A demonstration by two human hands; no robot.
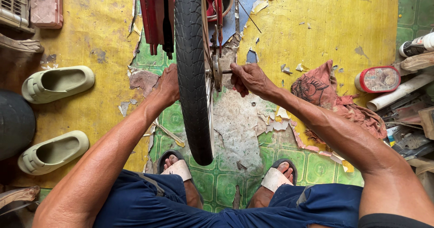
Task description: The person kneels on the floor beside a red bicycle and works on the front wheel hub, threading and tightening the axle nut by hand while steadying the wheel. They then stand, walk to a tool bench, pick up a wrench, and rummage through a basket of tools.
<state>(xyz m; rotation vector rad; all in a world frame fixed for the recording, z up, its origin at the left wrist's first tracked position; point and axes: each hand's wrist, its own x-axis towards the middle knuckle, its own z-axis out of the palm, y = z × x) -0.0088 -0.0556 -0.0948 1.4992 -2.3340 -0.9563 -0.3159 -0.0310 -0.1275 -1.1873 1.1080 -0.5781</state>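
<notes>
left hand [168, 85] behind tyre [192, 70] | right hand [247, 78] grips axle tool [224, 72]

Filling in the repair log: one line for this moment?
left hand: on wheel hub side | right hand: gripping tool at axle

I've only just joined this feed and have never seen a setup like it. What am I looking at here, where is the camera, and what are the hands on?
One camera, worn on a person's head, looks straight down. There is no machine, only bare hands. A bicycle wheel stands upright between the person's sandalled feet. The right hand holds a small tool at the wheel's axle; its grip is closed. The left hand reaches behind the tyre's other side, its grip hidden. On the peeling yellow floor lie two pale slippers at left and a reddish rag at right.
</notes>
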